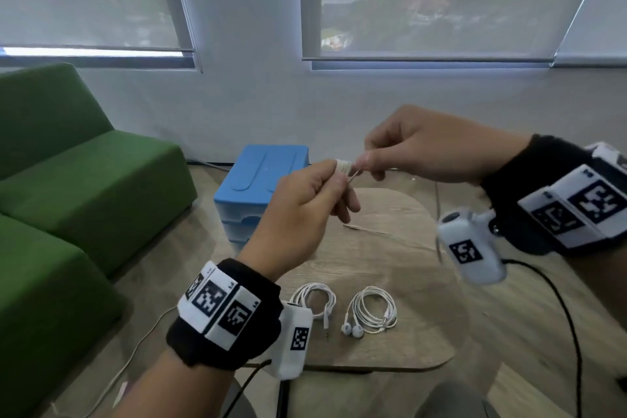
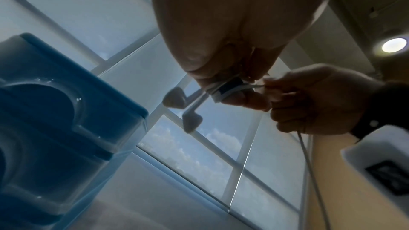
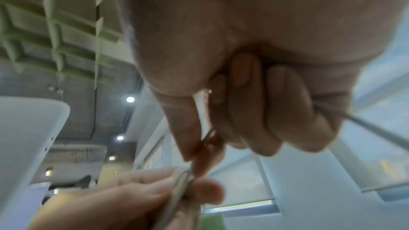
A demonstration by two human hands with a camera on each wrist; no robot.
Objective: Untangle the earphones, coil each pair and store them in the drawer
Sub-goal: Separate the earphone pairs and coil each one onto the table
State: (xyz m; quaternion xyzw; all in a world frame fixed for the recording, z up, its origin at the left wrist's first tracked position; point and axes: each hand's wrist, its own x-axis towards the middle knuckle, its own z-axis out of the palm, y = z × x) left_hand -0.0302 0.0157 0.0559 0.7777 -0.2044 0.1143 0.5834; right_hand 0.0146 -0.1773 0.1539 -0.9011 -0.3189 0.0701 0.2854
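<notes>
Coiling third pair now, we judge. Drawer unit point(image 1: 261, 180) stands beyond desk point(image 1: 390, 214), seemingly closed. Two coils point(image 1: 373, 310) done, lying near desk's front edge. Left hand point(image 1: 305, 210) fingers wrapped in cord point(image 1: 343, 166), buds point(image 2: 190, 120) dangling below; right hand point(image 1: 424, 149) fingers pinch cord beside it. Plug point(image 1: 351, 227) lies on desk. Next: we wind remaining slack evenly, then open drawer.

Daylight enters through the grey-framed roller-blind windows point(image 1: 437, 7); the head view is evenly lit, soft and bowed at its edges. Both wrist views are backlit: the left hand point(image 2: 232, 29) is dark, the right hand point(image 3: 243, 59) motion-blurred. A round ceiling lamp point(image 2: 394, 45) glares.
</notes>
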